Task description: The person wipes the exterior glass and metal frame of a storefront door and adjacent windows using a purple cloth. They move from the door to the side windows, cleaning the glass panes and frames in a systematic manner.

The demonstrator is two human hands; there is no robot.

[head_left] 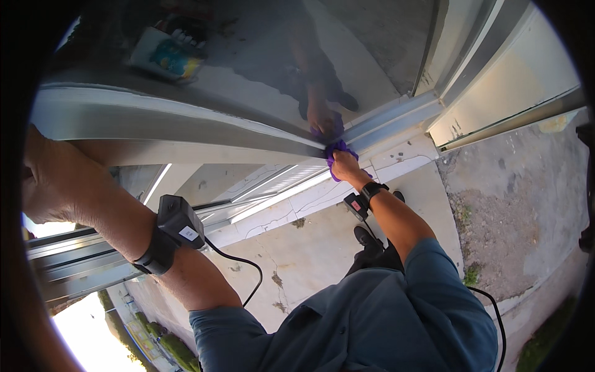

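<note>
My right hand [345,166] is closed on a purple cloth [335,149], which touches the lower corner of a metal-framed glass pane [260,56]. The pane mirrors that hand and the cloth. At the far left, my left hand [39,181] is raised beside the metal frame [186,125]; its fingers are cut off by the dark rim of the picture, so what it touches cannot be told. Each wrist bears a black strap with a small black box and a cable.
A tiled sill [297,207] with cracks runs below the frame. A sliding track [74,251] lies at the left, and a pale wall panel [506,88] stands at the right. Concrete ground [260,260] is underfoot, with rough rubble [483,204] farther right. A cable [251,265] hangs near my left arm.
</note>
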